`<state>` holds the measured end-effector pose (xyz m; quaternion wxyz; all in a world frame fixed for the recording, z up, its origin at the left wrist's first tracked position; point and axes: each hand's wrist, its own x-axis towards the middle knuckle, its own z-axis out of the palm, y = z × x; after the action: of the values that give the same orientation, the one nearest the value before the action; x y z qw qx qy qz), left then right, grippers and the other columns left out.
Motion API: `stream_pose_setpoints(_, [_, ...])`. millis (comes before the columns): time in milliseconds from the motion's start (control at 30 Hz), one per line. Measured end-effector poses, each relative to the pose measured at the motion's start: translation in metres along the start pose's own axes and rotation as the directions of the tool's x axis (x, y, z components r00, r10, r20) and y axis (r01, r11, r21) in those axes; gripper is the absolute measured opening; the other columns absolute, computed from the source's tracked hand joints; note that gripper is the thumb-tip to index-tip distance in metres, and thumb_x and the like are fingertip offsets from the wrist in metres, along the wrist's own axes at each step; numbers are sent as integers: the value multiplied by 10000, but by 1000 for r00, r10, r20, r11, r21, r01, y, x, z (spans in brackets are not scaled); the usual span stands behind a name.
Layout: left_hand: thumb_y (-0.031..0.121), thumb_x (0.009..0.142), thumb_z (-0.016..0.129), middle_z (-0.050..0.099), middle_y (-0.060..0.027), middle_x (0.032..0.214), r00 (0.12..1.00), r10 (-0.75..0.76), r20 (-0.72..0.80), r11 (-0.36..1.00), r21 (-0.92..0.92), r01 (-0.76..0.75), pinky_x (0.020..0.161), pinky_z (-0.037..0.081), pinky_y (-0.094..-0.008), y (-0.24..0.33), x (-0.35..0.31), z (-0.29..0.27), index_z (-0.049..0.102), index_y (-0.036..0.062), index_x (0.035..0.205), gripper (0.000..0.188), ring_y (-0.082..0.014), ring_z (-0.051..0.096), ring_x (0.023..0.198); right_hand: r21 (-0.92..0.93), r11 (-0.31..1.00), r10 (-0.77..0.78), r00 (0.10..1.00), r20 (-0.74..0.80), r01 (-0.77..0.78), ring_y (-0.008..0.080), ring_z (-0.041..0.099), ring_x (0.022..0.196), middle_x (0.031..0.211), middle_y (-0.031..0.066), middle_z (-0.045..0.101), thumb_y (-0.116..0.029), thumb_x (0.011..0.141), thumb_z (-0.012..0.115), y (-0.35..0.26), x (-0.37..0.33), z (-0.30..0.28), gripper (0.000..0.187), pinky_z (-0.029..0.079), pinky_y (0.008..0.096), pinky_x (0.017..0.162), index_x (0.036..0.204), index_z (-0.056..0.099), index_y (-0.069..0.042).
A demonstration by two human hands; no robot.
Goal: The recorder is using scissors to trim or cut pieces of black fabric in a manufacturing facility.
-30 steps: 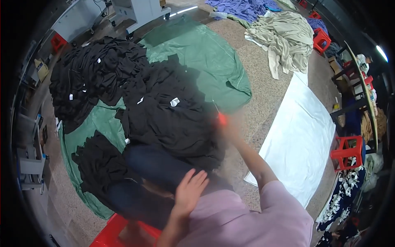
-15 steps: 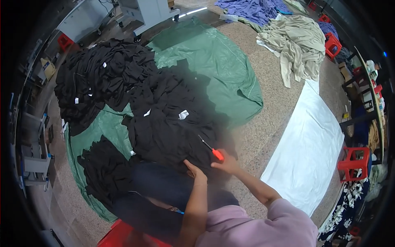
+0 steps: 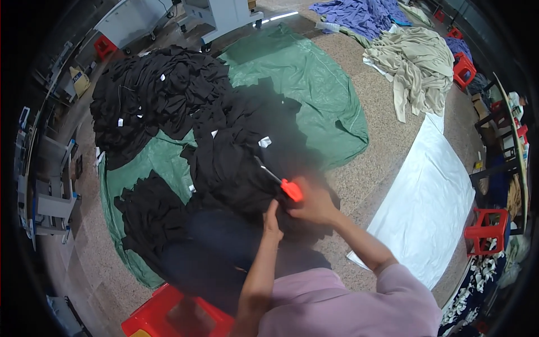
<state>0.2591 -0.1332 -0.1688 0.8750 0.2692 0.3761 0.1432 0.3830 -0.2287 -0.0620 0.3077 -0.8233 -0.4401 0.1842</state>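
In my right hand (image 3: 315,203) are red-handled scissors (image 3: 291,190); their slim metal blades point up and left over the dark cloth. My left hand (image 3: 273,226) is just left of it, low over the near edge of a black garment (image 3: 224,168), its fingers closed on the dark cloth; how much it grips is hard to see. This garment spreads across my lap and onto the pile in front. A white label (image 3: 264,142) shows on the black cloth beyond the blades. Haze blurs the cloth around my right hand.
Black garments (image 3: 157,90) lie heaped on a green sheet (image 3: 314,84) at far left. Beige cloth (image 3: 418,62) and purple cloth (image 3: 365,14) are piled at far right. A white sheet (image 3: 424,202) lies to the right, beside a red stool (image 3: 487,231). Another red stool (image 3: 140,314) is at lower left.
My right hand has moved up and slightly left, with the scissors. My left hand has shifted right, closer to it. The whole view has shifted a little.
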Motion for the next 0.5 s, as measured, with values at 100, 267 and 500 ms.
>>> stream_pose_setpoints(100, [412,977,472,567,-87,1320,991,126,55,979,-167,-115,1045,426,-421,67,-15,10,511,79,1345,498,-275,536,1217,-135,964,-224,974,44,228,394,651,650,664,167,623,-263,686,734,-73,36,-33,636,486,496,564,1190,381,-102])
stream_pose_setpoints(267, [440,959,483,614,-102,1252,912,393,-115,879,-244,-409,977,490,-422,178,-57,24,530,56,1304,519,-280,601,1138,-254,826,-488,864,125,503,374,676,738,745,160,668,-194,673,755,-204,115,-42,546,507,475,610,1101,454,-40])
stream_pose_setpoints(500, [348,998,438,579,-114,1274,588,809,19,526,-471,-708,1006,457,-428,274,-117,-23,489,23,1330,467,-276,563,1165,-224,573,-780,608,145,788,381,684,782,783,205,673,-92,661,705,-369,136,-30,405,517,459,652,1007,531,27])
